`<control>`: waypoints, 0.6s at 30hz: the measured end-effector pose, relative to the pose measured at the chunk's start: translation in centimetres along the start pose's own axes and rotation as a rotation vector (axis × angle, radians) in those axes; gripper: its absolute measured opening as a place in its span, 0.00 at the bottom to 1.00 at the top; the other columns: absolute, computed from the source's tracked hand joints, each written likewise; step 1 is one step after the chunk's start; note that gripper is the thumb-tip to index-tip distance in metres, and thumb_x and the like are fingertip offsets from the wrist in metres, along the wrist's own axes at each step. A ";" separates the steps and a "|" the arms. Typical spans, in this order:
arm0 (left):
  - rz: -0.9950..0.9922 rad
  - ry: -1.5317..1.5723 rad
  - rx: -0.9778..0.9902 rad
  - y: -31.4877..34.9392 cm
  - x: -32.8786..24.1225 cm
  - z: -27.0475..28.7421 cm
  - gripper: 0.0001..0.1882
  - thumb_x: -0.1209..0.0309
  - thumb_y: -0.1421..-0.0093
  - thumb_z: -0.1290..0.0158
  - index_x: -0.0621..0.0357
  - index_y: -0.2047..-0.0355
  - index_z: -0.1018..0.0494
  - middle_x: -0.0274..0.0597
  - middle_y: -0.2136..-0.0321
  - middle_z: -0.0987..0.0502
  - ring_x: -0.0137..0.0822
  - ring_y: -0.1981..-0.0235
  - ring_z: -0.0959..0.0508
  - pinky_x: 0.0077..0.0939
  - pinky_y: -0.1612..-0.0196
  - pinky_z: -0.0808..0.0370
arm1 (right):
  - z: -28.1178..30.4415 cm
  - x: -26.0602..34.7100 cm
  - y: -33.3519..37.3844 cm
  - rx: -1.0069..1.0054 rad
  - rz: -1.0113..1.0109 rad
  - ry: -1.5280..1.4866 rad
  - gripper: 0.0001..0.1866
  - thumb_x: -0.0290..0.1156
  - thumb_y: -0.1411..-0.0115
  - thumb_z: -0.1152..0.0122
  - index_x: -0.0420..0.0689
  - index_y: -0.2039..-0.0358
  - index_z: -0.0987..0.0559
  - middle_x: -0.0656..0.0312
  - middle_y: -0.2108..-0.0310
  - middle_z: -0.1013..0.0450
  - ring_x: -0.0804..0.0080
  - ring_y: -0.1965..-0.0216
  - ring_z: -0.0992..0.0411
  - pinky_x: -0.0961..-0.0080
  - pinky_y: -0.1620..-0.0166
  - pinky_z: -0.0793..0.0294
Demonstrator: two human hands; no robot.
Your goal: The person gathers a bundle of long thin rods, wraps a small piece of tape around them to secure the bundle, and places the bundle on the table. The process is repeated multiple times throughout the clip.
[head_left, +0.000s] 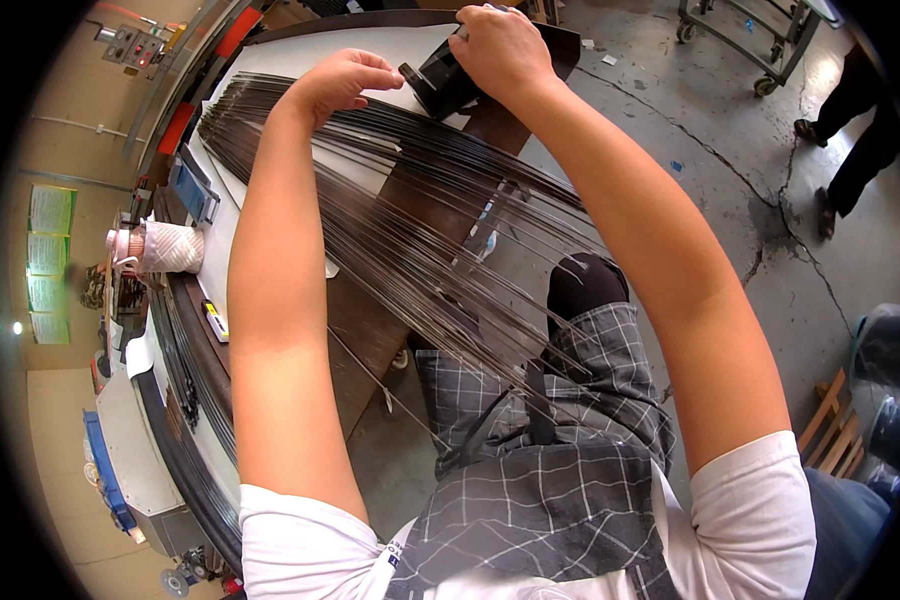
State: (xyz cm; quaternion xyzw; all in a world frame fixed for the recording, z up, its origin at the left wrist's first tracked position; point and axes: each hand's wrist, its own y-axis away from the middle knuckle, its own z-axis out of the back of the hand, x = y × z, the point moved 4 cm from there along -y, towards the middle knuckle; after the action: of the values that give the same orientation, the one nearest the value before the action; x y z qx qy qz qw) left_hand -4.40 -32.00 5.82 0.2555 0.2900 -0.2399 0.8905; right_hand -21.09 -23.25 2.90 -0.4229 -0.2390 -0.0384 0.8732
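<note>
A wide fan of long, thin dark strands (370, 215), like cords or thin strips, runs from the table over its edge to my lap. Above their far part, my left hand (338, 85) has its fingers stretched toward the right and the thumb apart from them. Whether anything fine sits at its fingertips is too small to tell. Just beyond those fingertips stands a black tape dispenser (442, 84) at the table's far end. My right hand (500, 48) is closed over its right side; part of the dispenser is hidden behind that hand.
The brown table edge (370, 330) runs beside my legs. On the left are a yellow cutter (215, 320), a blue clipboard-like item (192, 192) and a wrapped pink-lidded jar (165, 246). A wheeled cart (750, 45) and another person's legs (845, 130) are at the right; wooden slats (832, 425) lie nearer.
</note>
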 end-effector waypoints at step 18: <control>-0.251 0.206 -0.725 10.5 0.7 -2.5 0.10 0.70 0.46 0.45 0.64 0.67 0.24 0.37 0.68 0.22 0.22 0.68 0.27 0.14 0.62 0.33 | 2.0 4.4 2.1 0.323 -0.013 -0.081 0.12 0.36 0.50 0.46 0.40 0.73 0.21 0.51 0.72 0.25 0.56 0.66 0.26 0.63 0.58 0.28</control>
State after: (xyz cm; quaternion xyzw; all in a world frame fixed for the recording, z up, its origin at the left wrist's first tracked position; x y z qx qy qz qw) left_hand 1.13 -22.83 6.98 -0.0902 0.4726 -0.2019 0.8531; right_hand -17.36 -19.81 4.40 -0.2768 -0.2796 0.0121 0.9193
